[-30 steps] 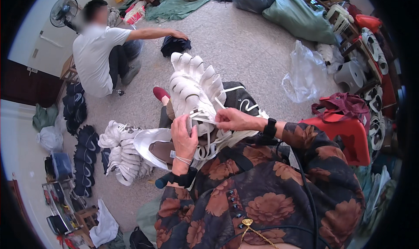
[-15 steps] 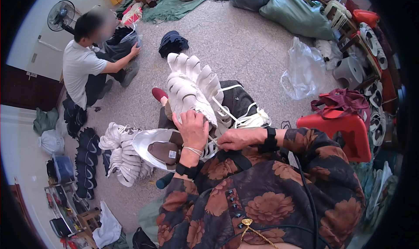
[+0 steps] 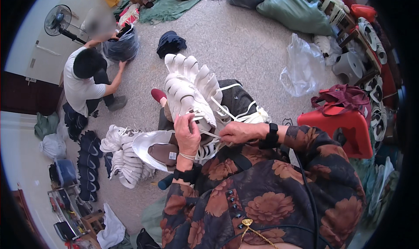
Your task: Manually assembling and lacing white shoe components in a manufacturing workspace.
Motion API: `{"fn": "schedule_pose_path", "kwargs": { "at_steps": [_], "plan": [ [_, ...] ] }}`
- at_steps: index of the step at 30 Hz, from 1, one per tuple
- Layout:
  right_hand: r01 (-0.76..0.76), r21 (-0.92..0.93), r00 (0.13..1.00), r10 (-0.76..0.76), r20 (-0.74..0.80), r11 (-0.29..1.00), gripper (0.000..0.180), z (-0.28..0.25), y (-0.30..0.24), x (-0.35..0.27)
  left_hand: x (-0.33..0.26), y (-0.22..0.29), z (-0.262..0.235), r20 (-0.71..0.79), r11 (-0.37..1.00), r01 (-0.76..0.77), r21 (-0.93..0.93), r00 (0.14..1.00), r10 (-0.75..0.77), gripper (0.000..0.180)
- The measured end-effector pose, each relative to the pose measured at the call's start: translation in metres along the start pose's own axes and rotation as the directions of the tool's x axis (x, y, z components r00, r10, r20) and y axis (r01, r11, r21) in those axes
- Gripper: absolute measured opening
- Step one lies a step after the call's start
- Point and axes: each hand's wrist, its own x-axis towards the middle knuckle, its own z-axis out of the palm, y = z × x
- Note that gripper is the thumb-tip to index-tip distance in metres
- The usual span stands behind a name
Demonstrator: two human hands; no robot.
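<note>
A stack of white shoe uppers (image 3: 185, 90) lies across my lap, nested in one another. My left hand (image 3: 187, 133) is closed at the near end of the stack, its fingertips pinching the edge of the nearest upper beside its lacing. My right hand (image 3: 241, 132) is closed on a white shoelace (image 3: 210, 134) that runs from it toward my left hand. Loose white laces (image 3: 255, 117) lie bunched on my right thigh. To the left of my left wrist rests a white shoe upper with a brown insole (image 3: 161, 154), next to a bundle of more white uppers (image 3: 126, 162).
A person (image 3: 85, 76) crouches at the left by a grey bag (image 3: 121, 46). Dark uppers (image 3: 88, 164) lie in a row on the floor. A red stool (image 3: 338, 129) stands at my right, with a clear plastic bag (image 3: 302, 68) beyond it. A fan (image 3: 59, 20) is at the far left.
My left hand has risen from lying over the upper to a pinch at its edge. My right hand has shifted slightly. The crouching person has bent forward, head lowered.
</note>
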Motion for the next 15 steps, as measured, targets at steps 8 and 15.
{"fn": "schedule_pose_path", "kwargs": {
  "at_steps": [8,15],
  "plan": [
    [0.089,0.023,0.884,-0.068,-0.462,0.996,0.015,-0.016,0.006,0.026,-0.006,0.012,-0.02,0.103,0.994,-0.069,0.088,0.993,0.06,0.021],
    [0.049,-0.36,0.817,-0.245,-0.521,0.931,0.013,-0.025,0.005,0.054,0.0,0.001,-0.014,-0.065,0.995,0.006,0.095,0.998,0.0,0.026]
  ]
}}
